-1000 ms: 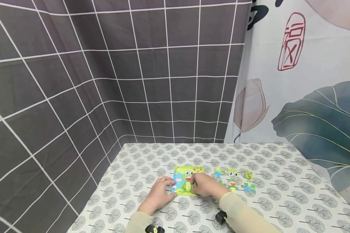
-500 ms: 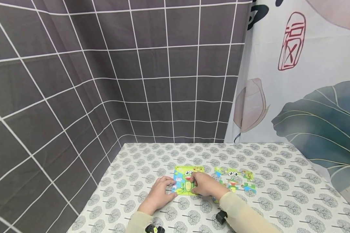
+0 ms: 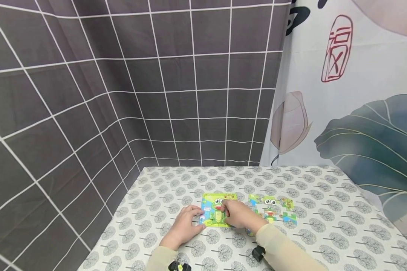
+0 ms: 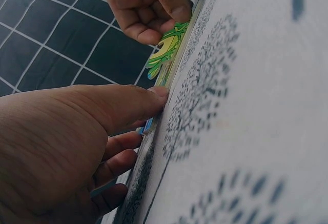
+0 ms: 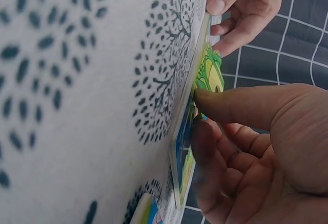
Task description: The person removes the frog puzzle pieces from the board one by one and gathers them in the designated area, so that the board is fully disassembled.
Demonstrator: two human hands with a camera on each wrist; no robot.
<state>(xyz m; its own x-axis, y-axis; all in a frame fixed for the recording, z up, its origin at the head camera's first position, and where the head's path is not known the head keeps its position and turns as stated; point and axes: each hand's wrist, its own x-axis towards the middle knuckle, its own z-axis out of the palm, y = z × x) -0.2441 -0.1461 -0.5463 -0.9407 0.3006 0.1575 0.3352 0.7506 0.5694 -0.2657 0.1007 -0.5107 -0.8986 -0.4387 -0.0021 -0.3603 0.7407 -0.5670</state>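
A jigsaw puzzle board [image 3: 208,198] with a green frog picture lies flat on the patterned cloth. My left hand [image 3: 184,226] holds its near left corner, the thumb along the near edge and the fingers at the left side. Over the frog's lower right part, my right hand [image 3: 239,215] pinches a green and yellow puzzle piece [image 5: 211,73] between thumb and curled index finger. In both wrist views this piece tilts up from the board. The right hand hides the board's right side in the head view.
Several loose puzzle pieces [image 3: 270,203] lie to the right of the board, roughly laid out as a second frog; the right forearm covers some of them. A tree-print cloth [image 3: 169,188] covers the table. A dark checked curtain [image 3: 183,105] hangs behind it.
The right hand's fingers shift very slightly at the frog's lower right part, and the view moves a little. The left hand keeps its place on the corner.
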